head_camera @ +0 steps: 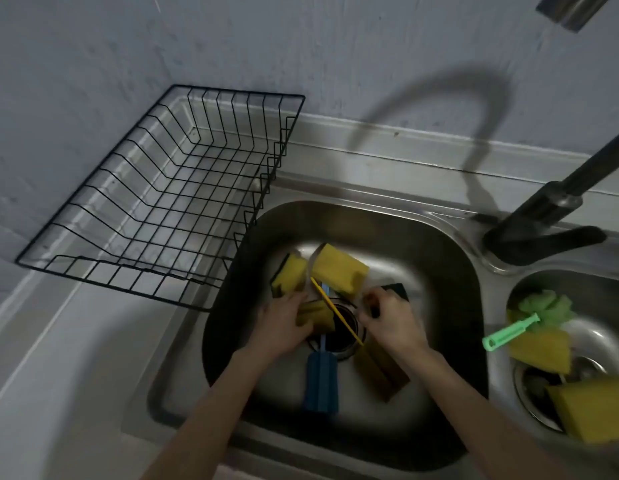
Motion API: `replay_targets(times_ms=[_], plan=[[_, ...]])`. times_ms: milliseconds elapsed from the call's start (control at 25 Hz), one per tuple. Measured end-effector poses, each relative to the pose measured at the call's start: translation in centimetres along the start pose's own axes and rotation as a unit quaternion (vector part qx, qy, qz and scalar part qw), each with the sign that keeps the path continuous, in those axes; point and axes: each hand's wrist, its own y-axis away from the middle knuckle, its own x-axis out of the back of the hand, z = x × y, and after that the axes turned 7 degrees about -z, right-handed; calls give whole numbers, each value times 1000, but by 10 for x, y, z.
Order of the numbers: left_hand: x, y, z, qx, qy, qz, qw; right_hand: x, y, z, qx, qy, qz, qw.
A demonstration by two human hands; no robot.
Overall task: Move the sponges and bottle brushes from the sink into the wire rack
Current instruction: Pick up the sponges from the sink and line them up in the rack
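Note:
Both my hands are down in the left sink basin (439, 258). My left hand (284, 323) grips a yellow sponge (316, 315) over the drain. My right hand (391, 320) has its fingers curled beside a dark-sided sponge (398, 289); what it pinches is unclear. Two more yellow sponges (290, 273) (339, 268) lie at the basin's back. A thin yellow brush handle (336, 310) crosses the drain. A blue bottle brush (320, 382) lies toward me, and a brownish sponge (381, 375) sits under my right wrist. The black wire rack (155, 202) stands on the counter to the left, with nothing in it.
A black faucet (543, 220) rises between the two basins at the right. The right basin (599, 285) holds a green bottle brush (523, 327) and yellow sponges (540, 348) (595, 407). A grey wall stands behind the rack.

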Motion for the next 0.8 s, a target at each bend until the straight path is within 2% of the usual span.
replay_targets(times_ms=[200,400,640,800], plan=[[-3,-8,8,31,-62,-8,998,-2,-12,21,-85,88,11,992],[-10,-12,11,30,-77,-32,996,-14,-14,34,-108,72,18,991],[-27,-17,8,52,-14,-75,996,-20,-13,38,-112,50,5,992],[-34,-21,7,64,54,-151,985,-20,-13,36,-120,19,-6,993]])
